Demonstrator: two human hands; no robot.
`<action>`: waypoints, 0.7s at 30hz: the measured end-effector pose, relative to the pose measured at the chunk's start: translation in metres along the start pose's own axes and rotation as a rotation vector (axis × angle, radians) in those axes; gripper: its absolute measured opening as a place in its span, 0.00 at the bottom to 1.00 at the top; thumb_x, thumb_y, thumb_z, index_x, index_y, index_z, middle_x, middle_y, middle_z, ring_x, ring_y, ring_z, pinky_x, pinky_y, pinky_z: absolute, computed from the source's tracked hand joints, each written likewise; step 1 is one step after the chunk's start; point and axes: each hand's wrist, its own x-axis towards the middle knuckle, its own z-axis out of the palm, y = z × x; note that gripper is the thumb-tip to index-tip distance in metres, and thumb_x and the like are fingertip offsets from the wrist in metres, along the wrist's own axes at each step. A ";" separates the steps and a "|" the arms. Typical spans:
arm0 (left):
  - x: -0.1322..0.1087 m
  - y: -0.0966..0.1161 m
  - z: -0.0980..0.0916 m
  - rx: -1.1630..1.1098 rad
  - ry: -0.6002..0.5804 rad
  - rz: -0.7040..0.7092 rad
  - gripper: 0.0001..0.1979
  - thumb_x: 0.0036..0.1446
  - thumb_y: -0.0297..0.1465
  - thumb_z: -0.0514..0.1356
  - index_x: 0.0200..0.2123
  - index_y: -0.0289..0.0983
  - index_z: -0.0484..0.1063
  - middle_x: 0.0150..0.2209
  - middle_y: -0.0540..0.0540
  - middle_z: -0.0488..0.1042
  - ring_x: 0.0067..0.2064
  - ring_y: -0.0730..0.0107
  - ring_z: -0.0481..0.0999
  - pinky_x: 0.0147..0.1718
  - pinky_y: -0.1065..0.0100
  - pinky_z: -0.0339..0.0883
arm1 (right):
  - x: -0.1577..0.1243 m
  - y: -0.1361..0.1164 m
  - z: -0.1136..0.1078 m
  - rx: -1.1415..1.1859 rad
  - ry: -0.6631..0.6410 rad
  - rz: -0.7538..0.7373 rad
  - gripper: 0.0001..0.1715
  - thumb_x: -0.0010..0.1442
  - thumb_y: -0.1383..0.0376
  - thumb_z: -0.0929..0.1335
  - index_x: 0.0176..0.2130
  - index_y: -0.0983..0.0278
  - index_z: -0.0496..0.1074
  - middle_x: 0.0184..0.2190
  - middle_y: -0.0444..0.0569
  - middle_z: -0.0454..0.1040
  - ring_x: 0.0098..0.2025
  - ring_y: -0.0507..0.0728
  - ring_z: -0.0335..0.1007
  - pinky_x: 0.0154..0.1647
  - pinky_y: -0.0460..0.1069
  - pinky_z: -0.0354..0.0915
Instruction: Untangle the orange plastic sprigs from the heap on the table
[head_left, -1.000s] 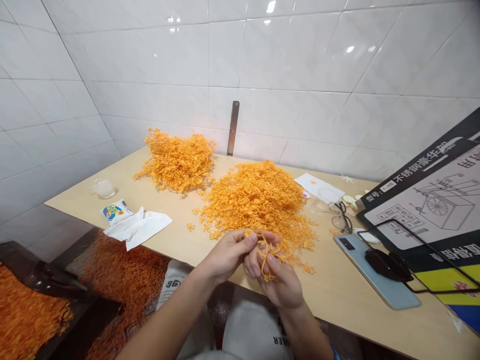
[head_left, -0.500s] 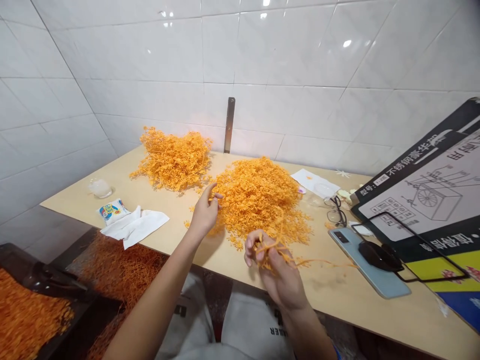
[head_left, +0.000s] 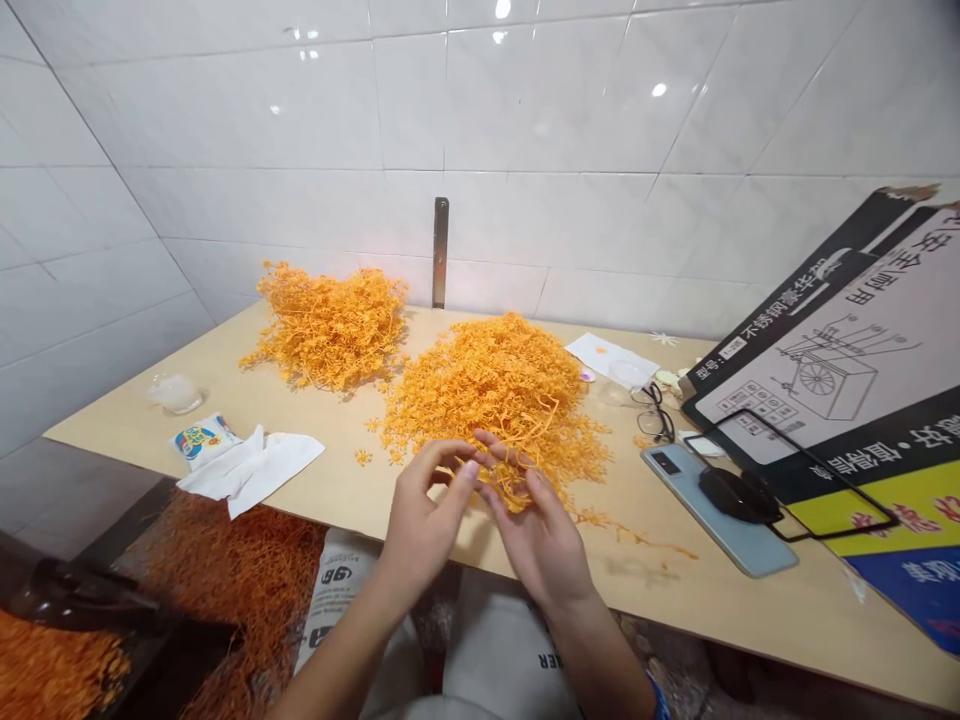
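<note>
My left hand [head_left: 424, 510] and my right hand [head_left: 534, 528] meet at the near edge of a big pile of orange stringy fungus strands [head_left: 495, 395] on the wooden table [head_left: 337, 470]. The right hand's fingers curl round a small bunch of strands [head_left: 517, 485]. The left hand's fingertips pinch at the same bunch from the left. A second orange pile [head_left: 326, 325] lies farther back on the left, away from both hands. A few loose strands [head_left: 637, 540] trail on the table to the right of my right hand.
A tissue packet [head_left: 201, 438] and loose tissues [head_left: 251, 465] lie at left. A phone [head_left: 716, 510], glasses [head_left: 656, 420] and a printed cardboard box [head_left: 847, 390] sit at right. Trays of orange strands [head_left: 225, 570] stand below the table's left edge. Tiled walls close the back and left.
My left hand has come back from the pile's far left side to meet the right hand at the bunch. The view has shifted slightly left.
</note>
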 end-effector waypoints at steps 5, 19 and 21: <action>-0.006 -0.001 0.013 -0.191 -0.136 -0.143 0.14 0.55 0.33 0.62 0.45 0.37 0.72 0.45 0.43 0.76 0.41 0.66 0.75 0.40 0.68 0.69 | -0.003 0.003 0.002 -0.035 -0.062 0.045 0.17 0.60 0.54 0.69 0.47 0.55 0.79 0.61 0.45 0.66 0.64 0.62 0.55 0.67 0.59 0.48; -0.002 -0.007 -0.001 -0.328 -0.327 -0.209 0.11 0.56 0.33 0.63 0.41 0.36 0.70 0.34 0.49 0.68 0.28 0.79 0.62 0.25 0.75 0.56 | -0.008 0.001 0.002 -0.074 0.041 -0.004 0.08 0.56 0.59 0.73 0.38 0.57 0.80 0.55 0.48 0.71 0.56 0.62 0.66 0.59 0.58 0.63; -0.002 -0.007 -0.005 -0.290 -0.348 -0.243 0.13 0.57 0.35 0.62 0.43 0.35 0.71 0.27 0.53 0.64 0.24 0.81 0.56 0.22 0.75 0.50 | -0.009 0.001 0.002 -0.072 0.023 -0.005 0.07 0.57 0.60 0.73 0.38 0.57 0.79 0.56 0.48 0.70 0.55 0.61 0.67 0.57 0.57 0.65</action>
